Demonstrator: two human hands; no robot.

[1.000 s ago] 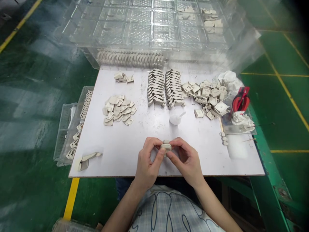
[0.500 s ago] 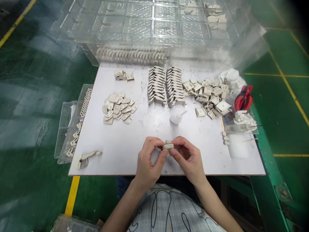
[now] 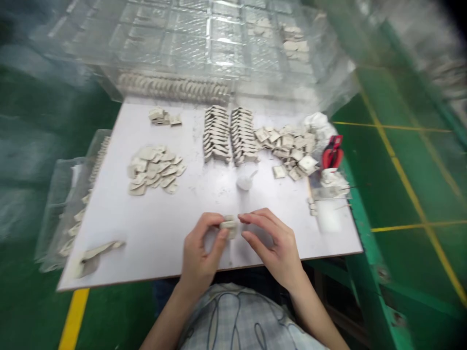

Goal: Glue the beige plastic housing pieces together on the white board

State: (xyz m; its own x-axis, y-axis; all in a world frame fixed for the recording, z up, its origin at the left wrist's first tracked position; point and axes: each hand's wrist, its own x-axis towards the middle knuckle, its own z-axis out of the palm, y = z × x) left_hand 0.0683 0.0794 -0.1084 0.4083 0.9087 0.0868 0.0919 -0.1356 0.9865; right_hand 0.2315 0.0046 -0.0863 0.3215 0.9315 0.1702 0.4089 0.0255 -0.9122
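Near the front edge of the white table [image 3: 153, 253], my left hand [image 3: 206, 248] pinches a small beige piece [image 3: 229, 224] between thumb and fingertips. Just right of that piece, my right hand [image 3: 272, 240] has its thumb and fingers apart and holds nothing. A small white squeeze bottle [image 3: 245, 182] lies beyond the hands. Two rows of stacked beige parts [image 3: 217, 135] stand behind it. Flat beige pieces [image 3: 155, 169] form a pile at the left, and square beige pieces [image 3: 292, 148] are heaped at the right.
Clear compartment trays [image 3: 171, 43] span the back. Red-handled pliers [image 3: 332, 153], white crumpled material [image 3: 319, 127] and a white block [image 3: 328, 216] are at the right. A curved beige part [image 3: 102, 250] lies front left, with more clear trays [image 3: 54, 209] beside the table.
My right hand has let go of the beige piece and moved slightly away from it. The left hand still holds it. The whole view has shifted and tilted, with some blur.
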